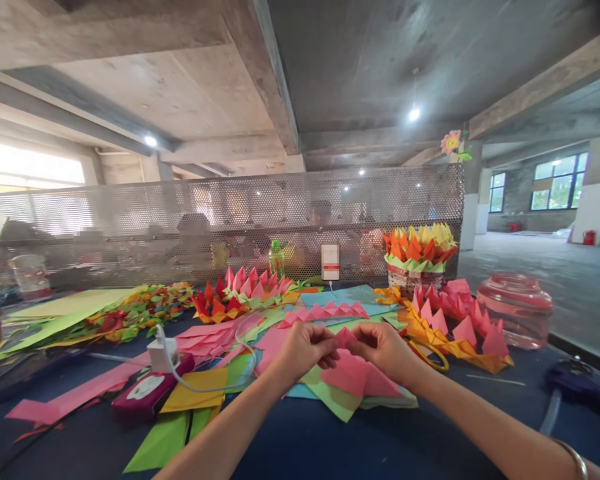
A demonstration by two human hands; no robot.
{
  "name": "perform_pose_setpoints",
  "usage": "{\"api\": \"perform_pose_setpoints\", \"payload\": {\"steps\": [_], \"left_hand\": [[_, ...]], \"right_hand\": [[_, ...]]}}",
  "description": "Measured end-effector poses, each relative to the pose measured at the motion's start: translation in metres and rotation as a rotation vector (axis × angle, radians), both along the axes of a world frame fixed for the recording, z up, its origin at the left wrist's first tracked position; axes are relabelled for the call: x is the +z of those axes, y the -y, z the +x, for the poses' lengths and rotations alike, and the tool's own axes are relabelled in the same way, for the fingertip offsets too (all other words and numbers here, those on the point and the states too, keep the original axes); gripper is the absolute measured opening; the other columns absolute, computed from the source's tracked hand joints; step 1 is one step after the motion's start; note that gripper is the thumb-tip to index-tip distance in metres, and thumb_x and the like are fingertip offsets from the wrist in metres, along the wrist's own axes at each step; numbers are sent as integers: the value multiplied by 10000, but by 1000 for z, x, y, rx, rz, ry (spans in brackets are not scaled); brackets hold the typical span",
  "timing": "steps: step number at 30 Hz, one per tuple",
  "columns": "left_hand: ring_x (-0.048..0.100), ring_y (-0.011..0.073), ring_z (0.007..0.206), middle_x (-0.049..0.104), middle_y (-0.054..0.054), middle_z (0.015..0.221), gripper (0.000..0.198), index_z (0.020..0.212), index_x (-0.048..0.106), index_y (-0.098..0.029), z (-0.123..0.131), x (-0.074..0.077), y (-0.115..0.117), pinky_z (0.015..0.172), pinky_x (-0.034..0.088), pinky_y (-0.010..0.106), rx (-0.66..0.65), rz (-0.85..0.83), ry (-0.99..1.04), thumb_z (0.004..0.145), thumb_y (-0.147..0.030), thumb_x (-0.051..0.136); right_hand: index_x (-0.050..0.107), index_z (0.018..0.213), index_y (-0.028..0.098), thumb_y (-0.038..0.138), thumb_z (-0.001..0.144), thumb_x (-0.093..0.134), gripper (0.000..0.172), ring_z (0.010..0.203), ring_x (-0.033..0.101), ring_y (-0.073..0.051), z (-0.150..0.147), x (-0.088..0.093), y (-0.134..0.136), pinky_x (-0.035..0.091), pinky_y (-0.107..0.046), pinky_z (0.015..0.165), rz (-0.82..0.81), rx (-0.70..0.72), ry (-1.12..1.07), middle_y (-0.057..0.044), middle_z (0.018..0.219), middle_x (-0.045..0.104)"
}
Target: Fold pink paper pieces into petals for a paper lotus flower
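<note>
Between my two hands is a small piece of folded pink paper point(345, 337). My left hand point(310, 347) pinches its left side, and my right hand point(380, 345) pinches the right. Just below my hands lie flat pink sheets point(363, 377) on top of pale green paper point(337, 400). Beyond them a row of pink folded points point(330, 311) rests on the paper pile. To the right of my right hand, yellow-handled scissors point(433, 357) are partly covered by orange and pink folded petals point(463, 330).
A magenta power strip point(150, 393) with a white charger point(161, 353) and cable sits at left. A clear pink jar point(515, 310) and a dark blue glue gun point(575, 380) are at right. A perforated metal screen point(255, 227) closes the back, near a folded-paper flower basket point(417, 260).
</note>
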State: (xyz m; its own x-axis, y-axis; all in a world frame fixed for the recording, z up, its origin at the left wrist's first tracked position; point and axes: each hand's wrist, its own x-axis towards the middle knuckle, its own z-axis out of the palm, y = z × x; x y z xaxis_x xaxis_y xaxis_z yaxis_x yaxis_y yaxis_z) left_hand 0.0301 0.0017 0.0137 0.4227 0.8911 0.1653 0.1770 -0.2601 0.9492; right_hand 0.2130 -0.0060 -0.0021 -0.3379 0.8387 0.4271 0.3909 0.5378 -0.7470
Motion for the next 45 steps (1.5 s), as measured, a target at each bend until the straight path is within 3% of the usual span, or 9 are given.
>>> {"api": "perform_pose_setpoints", "payload": {"steps": [11, 18, 27, 34, 39, 45], "left_hand": [[546, 109, 469, 581, 18, 537, 389, 650, 557, -119, 2, -4, 0, 487, 451, 231, -18, 74, -37, 660, -503, 620], [545, 113, 463, 573, 15, 525, 334, 638, 550, -124, 3, -7, 1, 469, 431, 224, -7, 79, -93, 682, -451, 603], [530, 104, 451, 551, 4, 508, 355, 595, 514, -136, 3, -1, 8, 473, 427, 222, -53, 22, -103, 656, -469, 622], [539, 110, 431, 583, 19, 501, 411, 590, 549, -130, 1, -10, -3, 435, 415, 208, 24, 35, -125, 613, -531, 638], [577, 132, 449, 627, 55, 533, 421, 584, 559, -120, -2, -6, -4, 448, 451, 223, 4, -5, -117, 609, -531, 646], [621, 155, 514, 653, 79, 591, 397, 635, 599, -102, -4, -5, -5, 492, 482, 239, -37, -34, -87, 650, -498, 622]], "right_hand": [[604, 719, 134, 517, 795, 514, 401, 563, 415, -96, -3, -2, 1, 306, -211, 498, -34, 54, -31, 15, 614, 502], [602, 650, 130, 512, 770, 546, 404, 510, 346, -78, -4, 1, 4, 238, -211, 462, -52, 44, 8, 37, 546, 440], [532, 625, 149, 434, 802, 532, 335, 519, 317, -78, -3, 4, 9, 238, -205, 460, 63, 51, 105, 52, 542, 378], [604, 716, 152, 318, 807, 533, 202, 604, 496, -119, -1, -4, 1, 366, -216, 541, -21, 96, 31, 3, 650, 580], [577, 651, 158, 203, 764, 544, 125, 593, 506, -115, -1, -4, 1, 370, -213, 543, -17, 48, 26, 16, 618, 582], [604, 693, 162, 197, 766, 539, 104, 634, 541, -127, 0, -1, 2, 402, -227, 589, -22, 29, -31, 5, 656, 625]]}}
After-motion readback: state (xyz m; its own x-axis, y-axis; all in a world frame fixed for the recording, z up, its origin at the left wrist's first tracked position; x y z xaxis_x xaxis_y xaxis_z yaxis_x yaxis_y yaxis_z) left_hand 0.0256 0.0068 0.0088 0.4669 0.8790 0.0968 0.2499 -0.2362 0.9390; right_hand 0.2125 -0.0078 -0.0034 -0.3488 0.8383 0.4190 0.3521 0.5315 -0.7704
